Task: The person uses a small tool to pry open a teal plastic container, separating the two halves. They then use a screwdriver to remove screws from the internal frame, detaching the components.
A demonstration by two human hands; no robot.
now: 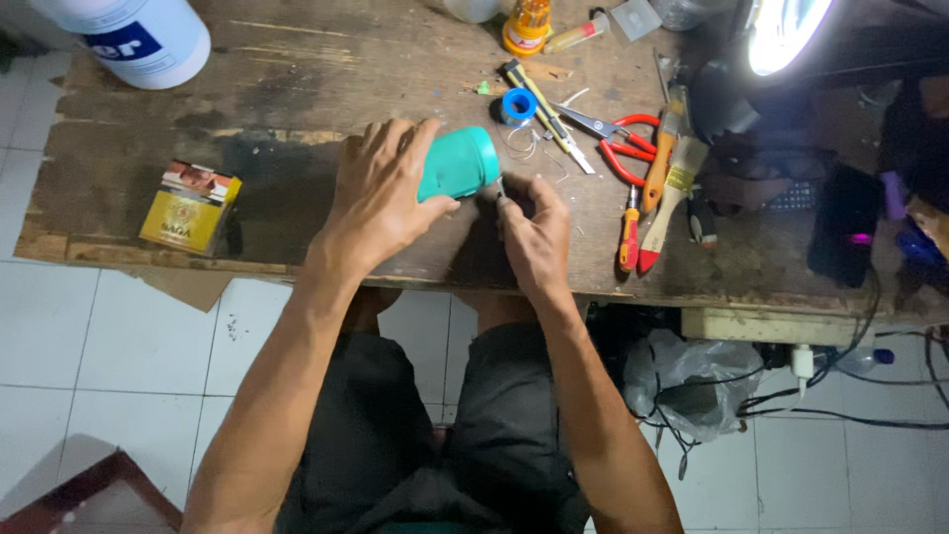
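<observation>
My left hand (381, 193) lies over a teal green plastic casing (460, 163), gripping it on its side on the worn wooden table (297, 89). My right hand (534, 232) is just right of the casing's open end, its fingers pinched on a small thin metal part (501, 195) that I cannot make out. Both forearms reach in from below, over my lap.
Right of my hands lie red-handled scissors (623, 138), a small red and yellow screwdriver (629, 237), two brushes (667, 193), a yellow and black utility knife (544, 114) and a blue reel (517, 104). A yellow box (188, 208) sits left. A bright lamp (781, 35) glares at the top right.
</observation>
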